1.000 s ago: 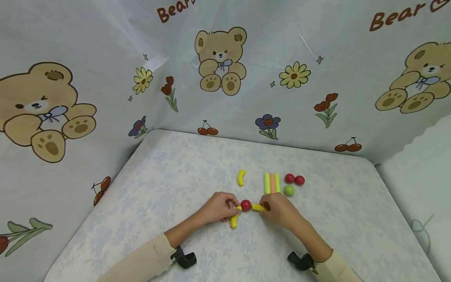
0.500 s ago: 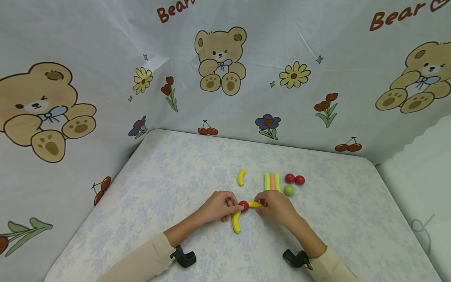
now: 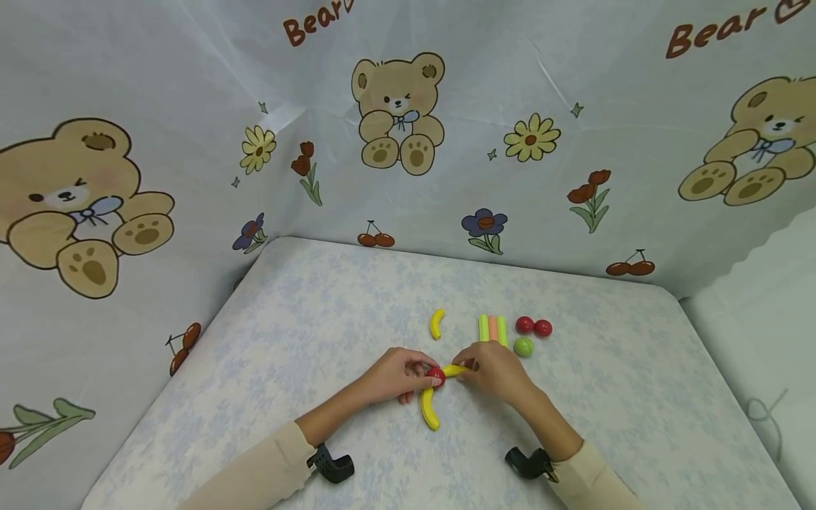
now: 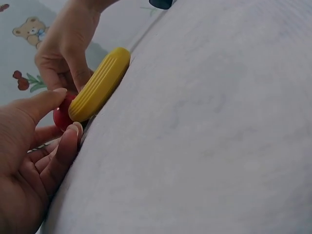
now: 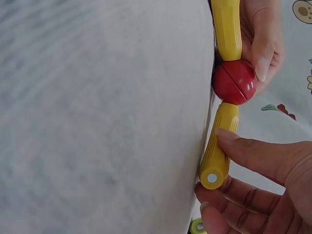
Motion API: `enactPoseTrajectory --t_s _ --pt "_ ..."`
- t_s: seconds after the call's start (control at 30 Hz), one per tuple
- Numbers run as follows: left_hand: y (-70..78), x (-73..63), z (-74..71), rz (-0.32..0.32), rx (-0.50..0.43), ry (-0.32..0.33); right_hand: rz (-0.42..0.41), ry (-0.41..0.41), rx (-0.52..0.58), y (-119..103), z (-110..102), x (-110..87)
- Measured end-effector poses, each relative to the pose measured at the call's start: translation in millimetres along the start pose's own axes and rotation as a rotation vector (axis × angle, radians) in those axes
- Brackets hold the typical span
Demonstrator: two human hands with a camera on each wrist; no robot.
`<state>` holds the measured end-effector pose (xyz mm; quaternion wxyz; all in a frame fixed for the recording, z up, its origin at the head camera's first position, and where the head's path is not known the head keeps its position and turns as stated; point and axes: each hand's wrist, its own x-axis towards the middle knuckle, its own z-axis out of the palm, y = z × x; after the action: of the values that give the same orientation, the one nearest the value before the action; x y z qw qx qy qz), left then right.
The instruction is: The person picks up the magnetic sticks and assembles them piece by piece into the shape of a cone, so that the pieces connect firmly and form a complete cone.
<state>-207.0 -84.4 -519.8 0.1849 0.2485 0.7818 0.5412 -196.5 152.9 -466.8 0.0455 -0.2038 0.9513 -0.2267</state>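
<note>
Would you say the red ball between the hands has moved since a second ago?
Yes, left: in the head view, the red ball sits directly below the far yellow piece, where before it lay further right.

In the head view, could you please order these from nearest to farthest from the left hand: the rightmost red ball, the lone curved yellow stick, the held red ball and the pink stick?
1. Held red ball: pinched by the left hand.
2. Lone curved yellow stick: beyond the hand, slightly right.
3. Pink stick: farther right.
4. Rightmost red ball: right of the others.
</note>
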Motion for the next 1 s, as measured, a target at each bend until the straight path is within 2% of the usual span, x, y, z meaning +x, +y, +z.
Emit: enactPoseTrajectory --t_s 0.17,0.37,0.6,1.0 --pt "-0.4 1.2 -0.3 0.020 0.008 0.006 0.014 0.013 -0.009 -3.6 0.0 2.9" --pt "-2.9 -0.2 2.0 0.013 0.003 -0.005 0.048 -0.012 0.019 -2.4 2.8 1.4" --pt "-3.1 -1.2 2.7 0.020 -0.001 0.015 0.015 -0.005 0.043 0.1 3.2 0.5" --pt "-6.5 1.4 2.9 0.017 -0.020 0.002 0.019 -0.012 0.039 2.7 2.9 0.4"
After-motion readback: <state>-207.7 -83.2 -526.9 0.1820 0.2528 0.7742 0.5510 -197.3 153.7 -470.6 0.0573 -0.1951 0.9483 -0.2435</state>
